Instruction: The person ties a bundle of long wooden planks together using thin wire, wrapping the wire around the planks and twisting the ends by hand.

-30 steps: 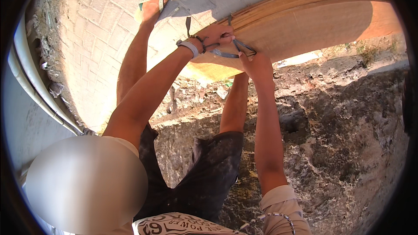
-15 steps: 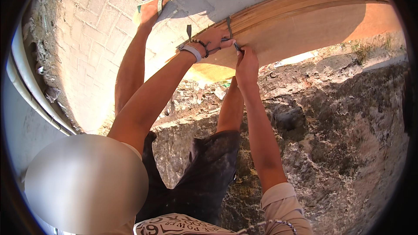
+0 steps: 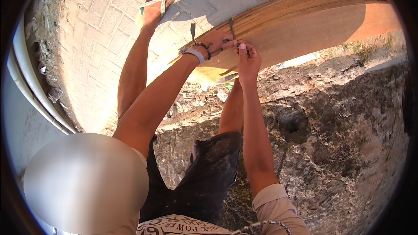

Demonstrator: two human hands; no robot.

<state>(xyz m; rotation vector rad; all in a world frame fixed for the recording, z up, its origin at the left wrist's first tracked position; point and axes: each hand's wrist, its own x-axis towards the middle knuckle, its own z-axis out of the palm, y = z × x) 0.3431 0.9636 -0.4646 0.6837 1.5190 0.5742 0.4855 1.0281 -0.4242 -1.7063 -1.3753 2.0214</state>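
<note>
A stack of thin wooden sheets (image 3: 300,26) stands on edge across the upper middle and right. A dark flat strap (image 3: 232,27) comes over its top edge, and another strap piece sticks up beside my left wrist. My left hand (image 3: 216,41), with a beaded bracelet and a pale band at the wrist, lies against the stack with its fingers closed on the strap. Close beside it, my right hand (image 3: 248,63) pinches the strap at the left fingertips. A loose dark strap end hangs below, left of the right hand. The fingers partly hide where the strap pieces meet.
Pale paving (image 3: 100,21) lies beyond the stack, where my sandalled foot (image 3: 154,8) stands. A rough stone ledge (image 3: 322,126) fills the near right, with litter along its edge. Pale pipes (image 3: 32,76) curve along the left.
My right hand has turned and its fingers have shifted at the strap. A loose strap end now shows hanging below. My left hand stays nearly in place, and the view has shifted slightly.
</note>
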